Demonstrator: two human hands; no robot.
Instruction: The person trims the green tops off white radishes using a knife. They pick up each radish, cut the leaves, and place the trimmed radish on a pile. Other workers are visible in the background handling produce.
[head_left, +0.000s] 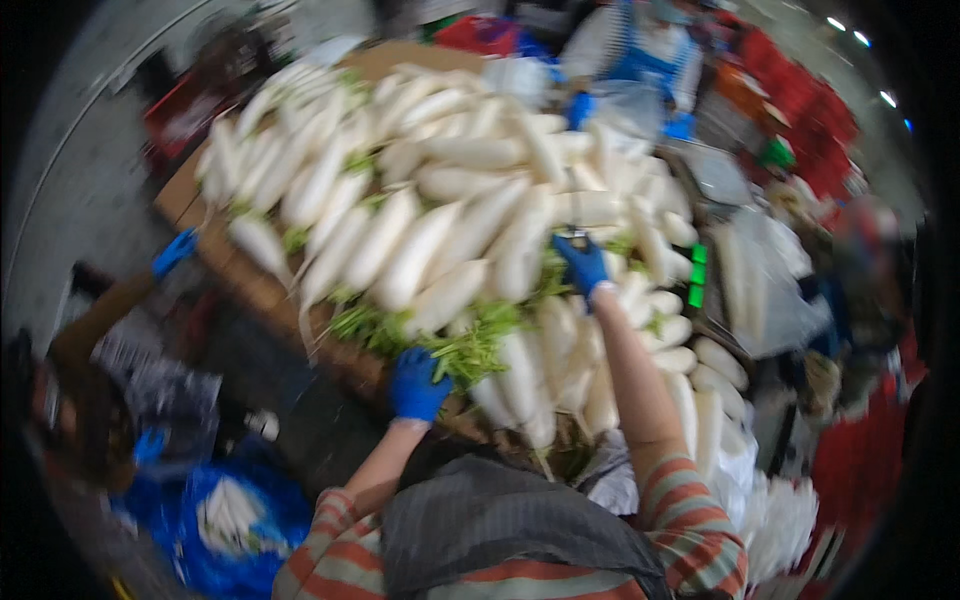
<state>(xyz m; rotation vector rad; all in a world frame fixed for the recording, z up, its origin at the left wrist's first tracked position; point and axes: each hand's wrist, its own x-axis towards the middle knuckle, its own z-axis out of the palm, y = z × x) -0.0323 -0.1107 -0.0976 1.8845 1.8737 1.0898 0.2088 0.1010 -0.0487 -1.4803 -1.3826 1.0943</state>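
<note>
A big pile of white daikon radishes (420, 247) with green leaf tops covers a cardboard-lined surface before me. My left hand (420, 384), in a blue glove, rests at the near edge of the pile, against the cut radish greens (472, 345); whether its fingers grip any is not plain. My right hand (583, 262), also blue-gloved, reaches into the pile and has a small knife or similar metal tool (576, 234) at its fingers, beside a radish lying crosswise (589, 208). Blur hides the tool's exact shape.
At the left, another person's gloved hand (174, 253) touches the cardboard edge (247, 277). A blue plastic bag (202, 517) with radishes lies lower left. A scale (716, 176) and bagged radishes (765, 285) stand at right. Another person (637, 67) works across the pile.
</note>
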